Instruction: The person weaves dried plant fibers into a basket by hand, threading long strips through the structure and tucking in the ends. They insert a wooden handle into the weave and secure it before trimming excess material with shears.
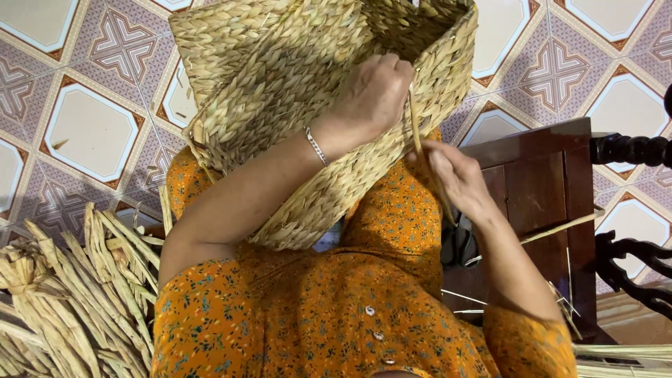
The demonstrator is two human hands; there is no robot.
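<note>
At lower left of frame: dried reed bundle (66,294). Centre, on lap: woven basket (301,105); left hand (371,94) grip clenched on its rim. Right hand (455,178) grip pinches reed strand (420,150) beside basket.

Well to the left of the fingers and lower down lies a heap of dried, pale-yellow reed bundles (70,301), some knotted at the end. Beneath and around everything spreads a tiled floor (91,126) patterned in white octagons with purple and rust-red borders. Just right of the fingers stands a dark brown polished wooden cabinet (553,189). Farther right is black turned-wood furniture (630,150), its carved rails showing.
</note>
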